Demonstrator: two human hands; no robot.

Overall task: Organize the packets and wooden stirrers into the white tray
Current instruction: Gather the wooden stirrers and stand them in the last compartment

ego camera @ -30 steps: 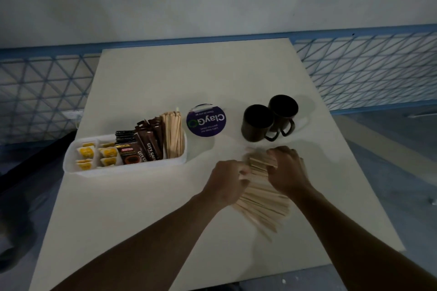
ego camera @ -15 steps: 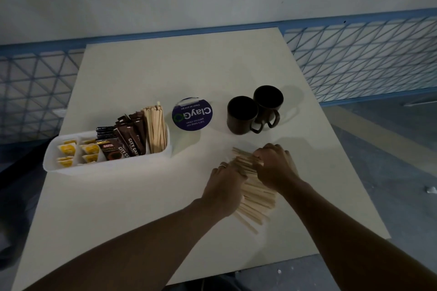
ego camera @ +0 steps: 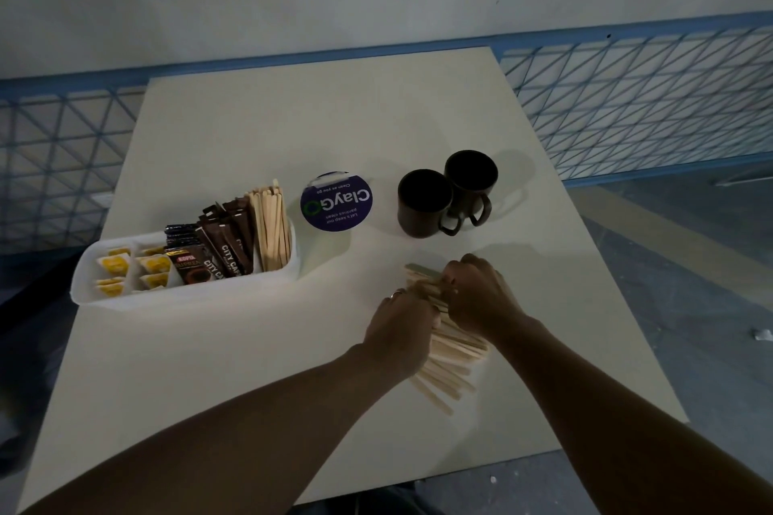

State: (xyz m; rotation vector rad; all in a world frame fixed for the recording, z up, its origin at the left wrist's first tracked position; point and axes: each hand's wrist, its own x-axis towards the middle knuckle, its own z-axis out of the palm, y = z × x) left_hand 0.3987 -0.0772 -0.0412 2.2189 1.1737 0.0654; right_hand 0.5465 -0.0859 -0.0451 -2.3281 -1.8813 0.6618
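A loose pile of wooden stirrers [ego camera: 449,355] lies on the table at the centre right. My left hand [ego camera: 401,326] and my right hand [ego camera: 481,297] both close around the pile's upper part, gathering it between them. The white tray [ego camera: 83,284] stands at the left. It holds yellow packets [ego camera: 125,268] in its left compartments, brown coffee sachets [ego camera: 217,247] in the middle and a bunch of upright stirrers [ego camera: 272,230] at its right end.
A round purple ClayGo sign [ego camera: 336,201] sits behind the tray's right end. Two dark mugs [ego camera: 447,192] stand side by side behind my hands. Blue mesh railing [ego camera: 627,105] runs behind and beside the table. The table's front edge is close to my forearms.
My hands have pressed closer together on the stirrer pile, bunching it. The camera view has shifted slightly; tray, sign and mugs stay where they were on the table.
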